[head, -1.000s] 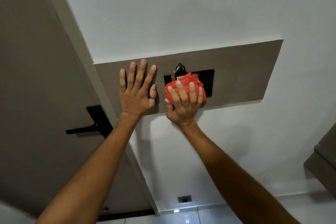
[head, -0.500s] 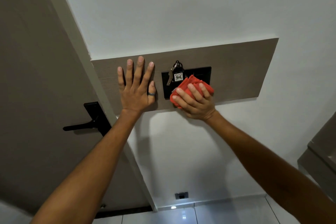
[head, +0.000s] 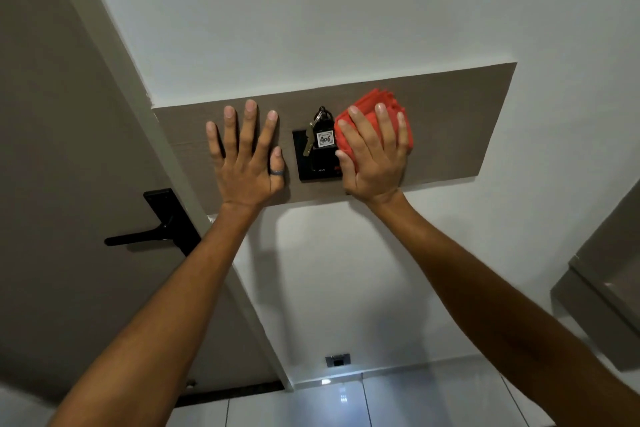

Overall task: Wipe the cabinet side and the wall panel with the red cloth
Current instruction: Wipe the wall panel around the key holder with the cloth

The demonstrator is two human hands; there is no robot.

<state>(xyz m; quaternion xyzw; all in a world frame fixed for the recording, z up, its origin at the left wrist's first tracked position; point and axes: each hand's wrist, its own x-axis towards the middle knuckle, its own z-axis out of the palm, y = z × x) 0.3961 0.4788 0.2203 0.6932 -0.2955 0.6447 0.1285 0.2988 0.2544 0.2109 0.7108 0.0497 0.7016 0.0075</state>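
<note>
Since the earlier frame the right hand point(head: 375, 158) has slid the red cloth point(head: 379, 116) up and to the right, off the lower part of the black switch plate point(head: 304, 163) to just right of the hanging keys point(head: 320, 133) with the 406 tag. It lies flat, fingers spread, pressing the bunched cloth against the brown wall panel point(head: 460, 121). The left hand point(head: 246, 158) stays flat on the panel left of the plate, fingers splayed, ring on thumb; black door handle point(head: 152, 230) sits lower left.
</note>
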